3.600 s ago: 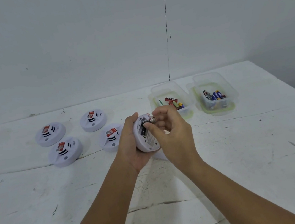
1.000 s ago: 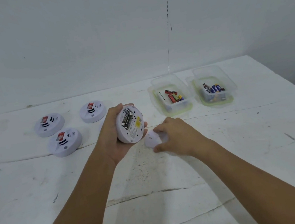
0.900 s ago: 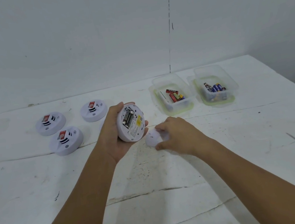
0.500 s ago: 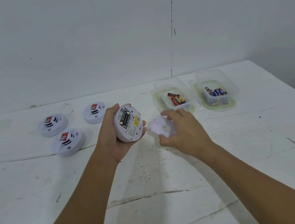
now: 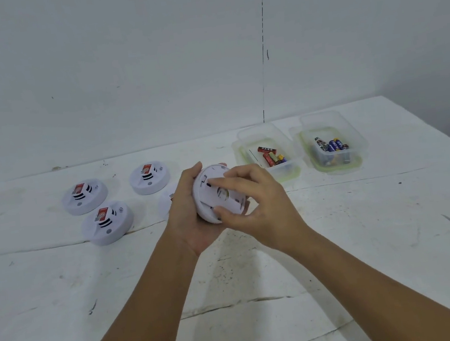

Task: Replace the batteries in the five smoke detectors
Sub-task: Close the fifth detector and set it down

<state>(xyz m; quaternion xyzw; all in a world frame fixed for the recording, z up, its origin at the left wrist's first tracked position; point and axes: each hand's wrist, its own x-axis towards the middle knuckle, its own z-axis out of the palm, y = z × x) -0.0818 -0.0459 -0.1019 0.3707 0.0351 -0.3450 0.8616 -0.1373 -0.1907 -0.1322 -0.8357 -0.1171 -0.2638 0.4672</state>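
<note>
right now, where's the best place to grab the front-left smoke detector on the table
Take the front-left smoke detector by its round outer rim, coming straight down from above with fingers on opposite edges. It lies flat and face up, a low disc with clear table all around it, so the rim is probably the easiest hold.

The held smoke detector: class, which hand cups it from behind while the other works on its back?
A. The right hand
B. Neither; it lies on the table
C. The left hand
C: the left hand cups the detector while the right hand presses its back cover.
</note>
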